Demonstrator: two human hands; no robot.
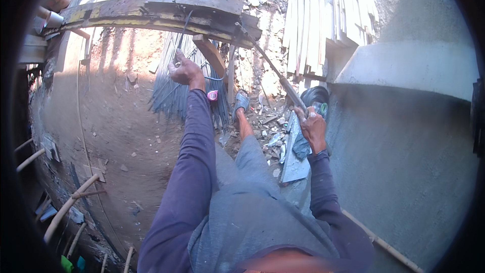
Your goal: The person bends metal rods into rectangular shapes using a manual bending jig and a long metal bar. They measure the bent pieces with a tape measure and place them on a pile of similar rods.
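Observation:
My right hand (314, 127) is wrapped round the near end of a long metal bending lever (275, 71). The lever slants up and left to the worn wooden beam (126, 14), where its far end rests at the right side. My left hand (187, 74) is closed on a thin steel rod (184, 31) that runs up to the beam's top. Below the beam a pile of straight steel rods (169, 93) lies on the ground. A pink tape measure (212, 95) sits beside my left wrist, over the rods.
Long pale boards (323, 15) are stacked at far right. A grey plastered wall (399, 162) stands close on my right, with a black coil (314, 95) and rubble (270, 131) by my sandalled foot (242, 102). Bamboo poles (68, 207) stick out at lower left.

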